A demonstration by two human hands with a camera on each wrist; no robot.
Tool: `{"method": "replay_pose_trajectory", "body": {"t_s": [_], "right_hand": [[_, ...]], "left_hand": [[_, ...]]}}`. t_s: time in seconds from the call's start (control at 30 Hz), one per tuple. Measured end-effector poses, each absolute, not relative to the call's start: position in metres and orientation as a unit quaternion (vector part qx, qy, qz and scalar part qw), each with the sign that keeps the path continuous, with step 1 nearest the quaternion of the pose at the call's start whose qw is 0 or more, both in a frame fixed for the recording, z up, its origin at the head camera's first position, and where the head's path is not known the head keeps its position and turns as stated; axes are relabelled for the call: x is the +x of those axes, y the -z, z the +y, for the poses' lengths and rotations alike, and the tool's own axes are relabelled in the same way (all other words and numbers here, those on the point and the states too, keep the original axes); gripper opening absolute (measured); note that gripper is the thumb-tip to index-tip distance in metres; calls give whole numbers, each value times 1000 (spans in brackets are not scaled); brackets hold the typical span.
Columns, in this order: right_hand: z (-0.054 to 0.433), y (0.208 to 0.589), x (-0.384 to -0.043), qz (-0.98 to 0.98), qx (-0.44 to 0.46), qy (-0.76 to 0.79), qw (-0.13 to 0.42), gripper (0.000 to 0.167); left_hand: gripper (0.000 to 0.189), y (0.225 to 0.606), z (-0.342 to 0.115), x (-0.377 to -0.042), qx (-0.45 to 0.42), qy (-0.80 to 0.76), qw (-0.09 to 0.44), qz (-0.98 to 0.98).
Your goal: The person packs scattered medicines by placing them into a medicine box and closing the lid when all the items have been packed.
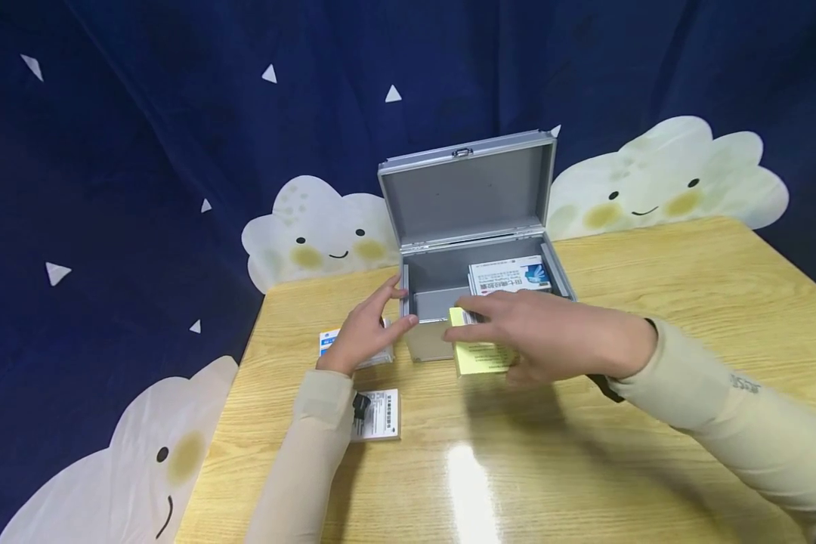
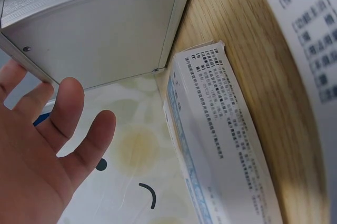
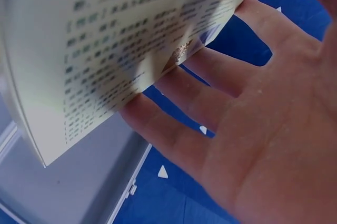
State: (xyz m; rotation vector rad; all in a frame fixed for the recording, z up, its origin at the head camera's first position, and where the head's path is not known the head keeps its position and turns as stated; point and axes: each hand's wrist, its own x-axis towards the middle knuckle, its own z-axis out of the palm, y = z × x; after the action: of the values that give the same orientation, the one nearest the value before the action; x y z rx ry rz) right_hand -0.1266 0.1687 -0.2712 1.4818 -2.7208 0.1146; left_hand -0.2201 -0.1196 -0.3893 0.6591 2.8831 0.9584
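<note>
In the head view my right hand [image 1: 544, 332] grips a pale yellow medicine box [image 1: 479, 360] in front of the silver case [image 1: 430, 344]. The right wrist view shows the printed face of this medicine box [image 3: 100, 77] and fingertips along its edge. My left hand [image 1: 362, 334] is at the case's left side, fingers spread and fairly straight. Seen from the left wrist, its fingertips [image 2: 45, 92] rest at the case's rim. The hinged lid [image 1: 469, 189] stands raised. White medicine boxes [image 1: 503, 276] lie in the right part of the case.
More medicine boxes [image 1: 378, 357] lie on the wooden table [image 1: 408, 491], partly behind the left hand. Another white medicine box [image 1: 383, 415] lies nearer, beside the left wrist. A dark blue curtain [image 1: 326, 45] with cloud figures hangs behind the table.
</note>
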Motion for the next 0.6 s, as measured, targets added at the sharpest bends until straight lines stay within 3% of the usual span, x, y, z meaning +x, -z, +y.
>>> {"method": "replay_pose_trajectory", "body": {"t_s": [0.6], "right_hand": [[176,259,-161,-896,442,-30,22,79]], "left_hand": [[60,390,-118,-221,213,-314,9,925]]}}
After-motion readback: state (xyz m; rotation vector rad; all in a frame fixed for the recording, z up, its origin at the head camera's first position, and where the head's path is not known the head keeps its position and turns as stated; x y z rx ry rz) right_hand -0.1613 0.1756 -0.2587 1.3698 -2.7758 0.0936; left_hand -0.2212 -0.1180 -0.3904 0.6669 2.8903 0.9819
